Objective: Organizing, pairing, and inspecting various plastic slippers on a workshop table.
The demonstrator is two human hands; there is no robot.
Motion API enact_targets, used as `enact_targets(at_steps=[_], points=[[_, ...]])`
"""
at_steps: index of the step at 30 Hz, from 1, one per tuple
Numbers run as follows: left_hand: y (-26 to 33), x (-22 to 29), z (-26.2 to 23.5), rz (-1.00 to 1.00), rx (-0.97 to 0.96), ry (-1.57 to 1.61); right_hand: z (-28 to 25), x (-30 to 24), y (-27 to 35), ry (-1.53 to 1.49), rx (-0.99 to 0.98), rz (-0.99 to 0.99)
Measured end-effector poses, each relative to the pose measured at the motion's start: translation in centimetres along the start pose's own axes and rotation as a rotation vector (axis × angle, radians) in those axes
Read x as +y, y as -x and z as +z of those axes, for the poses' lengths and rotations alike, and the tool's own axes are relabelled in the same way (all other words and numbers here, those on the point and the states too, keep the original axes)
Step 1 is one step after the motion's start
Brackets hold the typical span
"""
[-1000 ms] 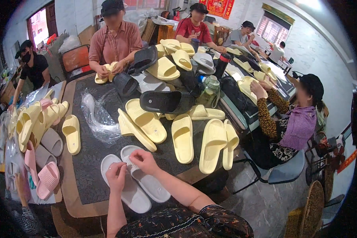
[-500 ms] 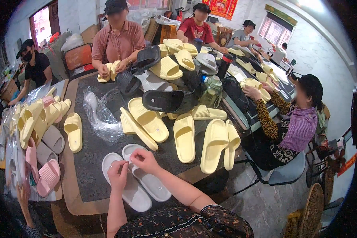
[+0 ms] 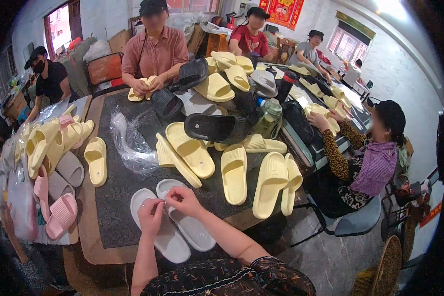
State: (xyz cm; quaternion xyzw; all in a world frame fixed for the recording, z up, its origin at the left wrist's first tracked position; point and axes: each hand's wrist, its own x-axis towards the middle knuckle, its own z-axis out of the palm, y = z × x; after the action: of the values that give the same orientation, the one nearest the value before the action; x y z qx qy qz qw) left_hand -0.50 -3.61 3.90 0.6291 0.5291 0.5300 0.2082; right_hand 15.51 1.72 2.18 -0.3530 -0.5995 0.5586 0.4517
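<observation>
Pair of grey slippers [image 3: 172,246], side by side at the near edge of the bench [image 3: 91,241], soles down, heels toward the wearer of the camera; left hand [image 3: 150,216], over the strap end of the left slipper, fingers drawn into a narrow pinch; right hand [image 3: 184,202], over the strap end of the right slipper, likewise pinched narrow, its fingertips close beside those of the left; whether anything small sits between the fingers, cannot tell; dark textured mat [image 3: 114,212], beneath the pair; clear plastic wrapping [image 3: 128,143], crumpled, farther off on the mat; single yellow slipper [image 3: 96,162], upright, left of the wrapping; upright yellow slipper [image 3: 233,175], to the right of the hands; black slipper [image 3: 207,127], beyond the hands, on the heap; green-tinted bottle [image 3: 270,118], standing at the heap's right; pink slipper [image 3: 62,214], tilted, at the near left, with a brownish-grey slipper [image 3: 70,168] farther back; person in a pink shirt [image 3: 155,59], at the far side, holding small yellow slippers [image 3: 135,94]; person in a purple vest [image 3: 376,160], at the right, handling yellow footwear [image 3: 333,127]
</observation>
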Motion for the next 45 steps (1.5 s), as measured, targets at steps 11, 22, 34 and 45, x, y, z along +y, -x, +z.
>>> enact_targets(at_steps=[11,22,34,45], points=[[-0.1,0.3,0.0,-0.032,-0.014,0.024,-0.1,-0.7,0.0,0.151,-0.035,-0.046],[-0.1,0.1,0.2,-0.002,0.012,-0.009,-0.1,1.0,-0.4,0.04,0.022,0.011],[-0.1,-0.2,0.2,0.012,-0.005,0.001,0.0,1.3,-0.5,-0.031,0.125,-0.053],[-0.2,-0.2,0.1,0.015,-0.007,-0.016,-0.2,0.2,-0.5,-0.002,-0.002,-0.038]])
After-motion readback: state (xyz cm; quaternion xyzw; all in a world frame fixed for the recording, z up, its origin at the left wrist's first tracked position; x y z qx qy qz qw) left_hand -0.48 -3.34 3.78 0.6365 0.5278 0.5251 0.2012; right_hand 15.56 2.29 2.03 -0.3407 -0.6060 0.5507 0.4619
